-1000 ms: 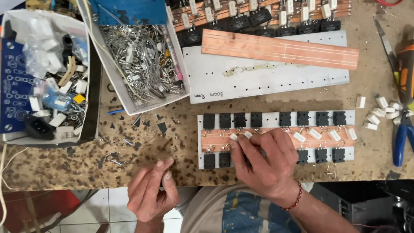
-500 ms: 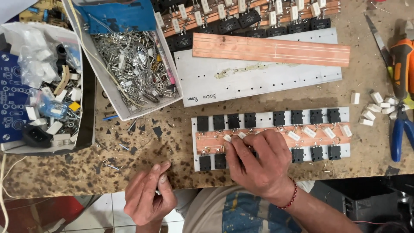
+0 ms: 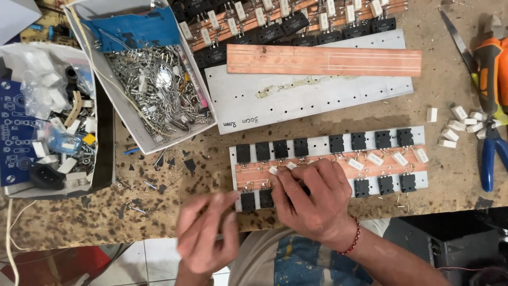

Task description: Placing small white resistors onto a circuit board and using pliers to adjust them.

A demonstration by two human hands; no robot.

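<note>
Across the speckled workbench (image 3: 174, 222) lies your work: a long grey plate (image 3: 312, 145) carrying two rows of black transistors (image 3: 358, 141) with a copper strip board (image 3: 370, 167) running between them, sitting near the bench's front edge right in front of you. Behind it rest a second grey plate (image 3: 296, 98) with a bare copper strip (image 3: 323, 60) on top, and to the left an open white box of cut metal leads (image 3: 159, 90) and a tray of mixed parts (image 3: 47, 132). Small white block resistors (image 3: 455, 127) lie loose at the right beside blue-handled pliers (image 3: 489, 159). Your right hand (image 3: 312, 201) is pressed down over the left-middle of the strip board, fingers bunched at a small white resistor (image 3: 273, 170); whether they actually pinch it I cannot tell. Your left hand (image 3: 206, 233) hovers at the bench edge just clear of the plate, blurred, fingers loosely curled with nothing visible in them. You look to be seating resistors along the copper strip, with the right half already populated. Next you likely need a steady fingertip hold to line the leads up with the strip.
</note>
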